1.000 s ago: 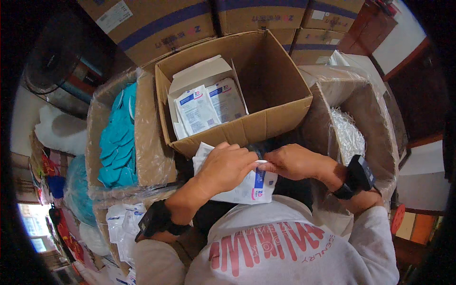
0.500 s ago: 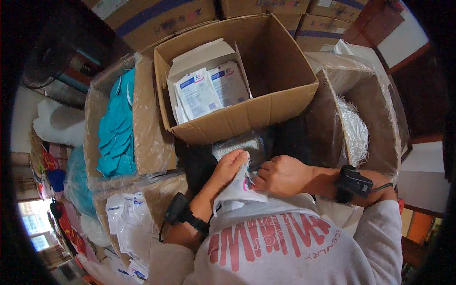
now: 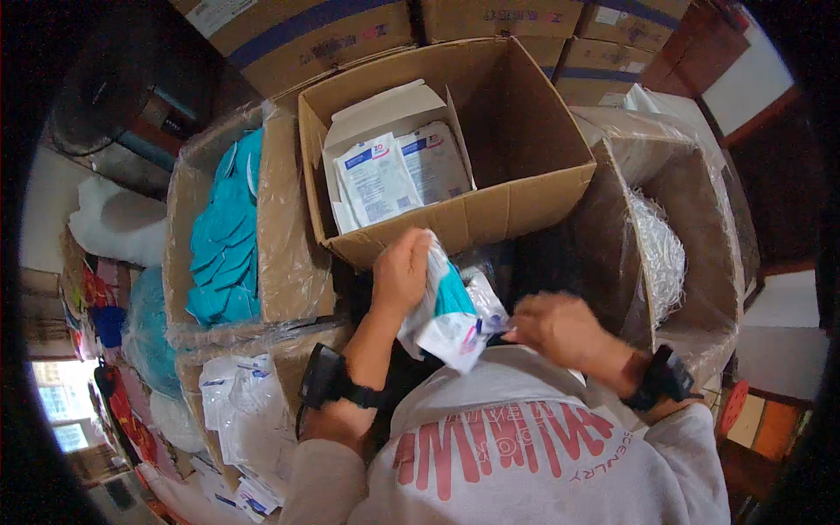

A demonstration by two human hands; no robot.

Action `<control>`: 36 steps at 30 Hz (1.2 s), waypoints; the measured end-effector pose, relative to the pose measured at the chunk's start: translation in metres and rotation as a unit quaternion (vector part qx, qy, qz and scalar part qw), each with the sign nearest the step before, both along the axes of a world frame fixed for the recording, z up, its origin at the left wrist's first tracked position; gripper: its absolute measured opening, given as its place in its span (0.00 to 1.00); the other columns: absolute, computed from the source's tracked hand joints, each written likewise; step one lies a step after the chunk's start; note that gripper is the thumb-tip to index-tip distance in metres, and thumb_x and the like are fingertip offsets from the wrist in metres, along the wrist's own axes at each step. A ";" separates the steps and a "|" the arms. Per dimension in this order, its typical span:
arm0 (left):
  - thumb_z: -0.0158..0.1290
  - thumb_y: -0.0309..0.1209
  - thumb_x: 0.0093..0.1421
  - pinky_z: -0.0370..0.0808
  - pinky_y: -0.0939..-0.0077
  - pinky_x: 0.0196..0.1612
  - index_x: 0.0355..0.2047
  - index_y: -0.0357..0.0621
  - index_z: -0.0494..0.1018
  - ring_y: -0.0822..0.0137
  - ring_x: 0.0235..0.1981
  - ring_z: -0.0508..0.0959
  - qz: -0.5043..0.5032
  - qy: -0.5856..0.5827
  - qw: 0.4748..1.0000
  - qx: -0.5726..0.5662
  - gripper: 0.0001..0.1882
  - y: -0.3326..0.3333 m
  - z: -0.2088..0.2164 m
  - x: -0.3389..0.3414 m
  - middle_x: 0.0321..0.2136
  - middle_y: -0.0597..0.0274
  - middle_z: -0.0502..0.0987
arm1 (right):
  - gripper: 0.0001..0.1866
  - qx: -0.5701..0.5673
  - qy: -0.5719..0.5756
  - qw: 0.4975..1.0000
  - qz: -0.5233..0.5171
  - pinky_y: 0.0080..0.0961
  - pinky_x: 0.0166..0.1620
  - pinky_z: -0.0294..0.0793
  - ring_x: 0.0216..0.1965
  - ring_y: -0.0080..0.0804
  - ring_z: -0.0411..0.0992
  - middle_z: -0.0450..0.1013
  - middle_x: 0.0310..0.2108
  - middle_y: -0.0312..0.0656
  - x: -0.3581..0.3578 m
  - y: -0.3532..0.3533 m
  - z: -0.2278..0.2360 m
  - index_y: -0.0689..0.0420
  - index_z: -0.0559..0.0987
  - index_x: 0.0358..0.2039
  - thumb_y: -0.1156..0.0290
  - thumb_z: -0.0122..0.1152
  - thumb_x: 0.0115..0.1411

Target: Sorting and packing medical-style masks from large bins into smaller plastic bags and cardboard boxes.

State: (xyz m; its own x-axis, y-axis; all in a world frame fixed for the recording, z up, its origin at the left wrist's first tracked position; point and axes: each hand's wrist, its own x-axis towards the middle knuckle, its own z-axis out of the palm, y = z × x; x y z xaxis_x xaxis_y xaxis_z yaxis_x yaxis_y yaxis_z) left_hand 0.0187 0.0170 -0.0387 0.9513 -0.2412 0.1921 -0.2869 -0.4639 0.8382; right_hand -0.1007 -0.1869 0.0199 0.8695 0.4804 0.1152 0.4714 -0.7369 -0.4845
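Note:
My left hand is closed on the upper end of a white plastic packet. A teal folded piece shows at the packet, through its film or at its mouth; I cannot tell which. My right hand is beside the packet's lower right, smeared by motion, its fingers bent. Whether it grips anything is unclear. Some crinkled clear plastic lies behind the packet, between my hands.
Ahead, an open carton contains a white box of filled packets. Left are a plastic-lined carton of teal folded pieces and another of white packets. A carton of white stringy strands stands right. Closed cartons are stacked behind.
My left hand has risen with the packet, exposing the teal piece to view. My right hand has drawn away from the packet, rightward. The whole view has shifted slightly.

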 end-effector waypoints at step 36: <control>0.42 0.30 0.59 0.69 0.67 0.30 0.31 0.37 0.69 0.52 0.27 0.74 0.137 -0.155 0.978 -0.018 0.09 0.030 0.020 -0.018 0.25 0.50 0.73 | 0.08 0.595 0.254 0.741 -0.178 0.14 0.27 0.63 0.26 0.16 0.62 0.63 0.23 0.30 0.064 0.032 -0.006 0.54 0.67 0.27 0.67 0.56 0.55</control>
State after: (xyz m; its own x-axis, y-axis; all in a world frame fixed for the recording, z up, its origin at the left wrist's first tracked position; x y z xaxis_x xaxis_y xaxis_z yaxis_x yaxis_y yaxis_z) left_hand 0.0010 0.0467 -0.0182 0.8735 0.0271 0.4860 -0.3993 -0.5312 0.7473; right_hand -0.0370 -0.1552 0.0136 0.9932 0.0319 -0.1122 -0.1165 0.3211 -0.9398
